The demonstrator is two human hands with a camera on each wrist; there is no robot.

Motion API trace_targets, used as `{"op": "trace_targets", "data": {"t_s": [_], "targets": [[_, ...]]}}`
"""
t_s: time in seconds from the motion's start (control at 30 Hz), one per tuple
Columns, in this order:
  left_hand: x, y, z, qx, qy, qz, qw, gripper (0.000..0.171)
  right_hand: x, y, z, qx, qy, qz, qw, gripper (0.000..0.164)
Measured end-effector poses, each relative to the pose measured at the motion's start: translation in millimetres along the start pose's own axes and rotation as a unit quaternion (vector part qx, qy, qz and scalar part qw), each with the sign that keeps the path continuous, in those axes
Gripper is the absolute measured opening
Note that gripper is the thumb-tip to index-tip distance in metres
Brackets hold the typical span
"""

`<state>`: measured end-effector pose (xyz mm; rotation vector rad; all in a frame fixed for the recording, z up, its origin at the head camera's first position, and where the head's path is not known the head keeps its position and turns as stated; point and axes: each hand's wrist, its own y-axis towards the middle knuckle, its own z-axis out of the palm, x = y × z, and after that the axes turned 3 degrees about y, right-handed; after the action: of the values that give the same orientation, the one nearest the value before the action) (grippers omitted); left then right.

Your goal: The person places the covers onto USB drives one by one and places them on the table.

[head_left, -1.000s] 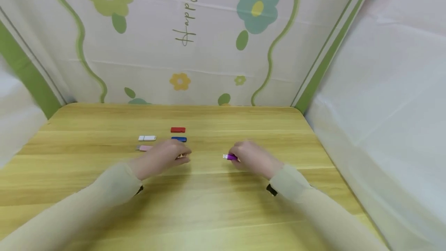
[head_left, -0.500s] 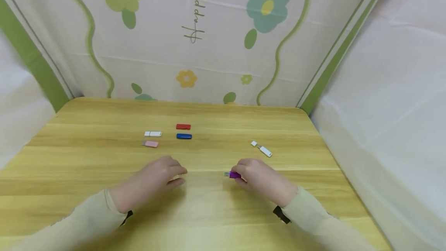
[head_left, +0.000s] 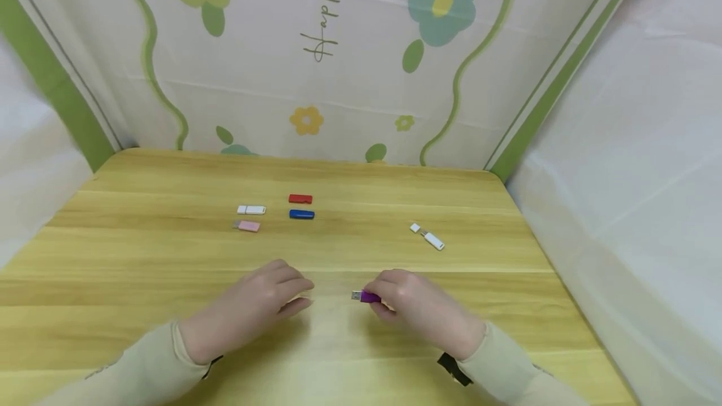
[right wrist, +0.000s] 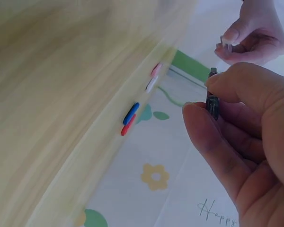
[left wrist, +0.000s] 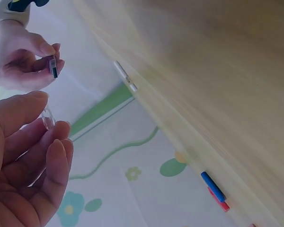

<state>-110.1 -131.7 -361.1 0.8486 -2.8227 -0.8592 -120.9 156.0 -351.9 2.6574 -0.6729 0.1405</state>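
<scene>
My right hand (head_left: pixel 423 309) pinches a purple USB stick (head_left: pixel 370 297) between thumb and fingers, its metal plug bare and pointing left. In the left wrist view, a small clear cap (left wrist: pixel 48 118) sits between the thumb and fingertips of my left hand (left wrist: pixel 28 156). A gap separates the cap from the plug, and both hands are raised above the wooden table (head_left: pixel 338 356). From the head view the cap is mostly hidden by the left fingers.
Farther back on the table lie a white USB stick (head_left: pixel 251 210), a pink one (head_left: pixel 248 226), a red one (head_left: pixel 300 199) and a blue one (head_left: pixel 301 214). At right, another white stick (head_left: pixel 434 240) lies beside its detached cap (head_left: pixel 415 228). A flowered cloth (head_left: pixel 350 99) hangs behind.
Both hands have come back toward the person, uncovering the blue stick and the white stick at right. The purple stick's plug is now closer to the left hand. The view has tilted slightly.
</scene>
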Motion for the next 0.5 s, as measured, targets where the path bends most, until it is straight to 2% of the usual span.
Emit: {"op": "trace_targets", "data": {"t_s": [0.17,0.33,0.5], "targets": [[-4.2,0.3,0.9,-0.013,-0.003,0.006,0.9999,0.024,7.8,5.0,5.3,-0.029,0.009,-0.023,0.999,0.019],[-8.9,1.0,1.4,-0.028,-0.014,0.017,0.9994,0.019,14.6,9.6,9.0,-0.059,0.017,-0.046,0.997,0.022],[-12.3,1.9,1.0,-0.034,-0.021,0.019,0.9990,0.018,20.7,14.1,11.2,-0.074,0.029,-0.055,0.995,0.022]]}}
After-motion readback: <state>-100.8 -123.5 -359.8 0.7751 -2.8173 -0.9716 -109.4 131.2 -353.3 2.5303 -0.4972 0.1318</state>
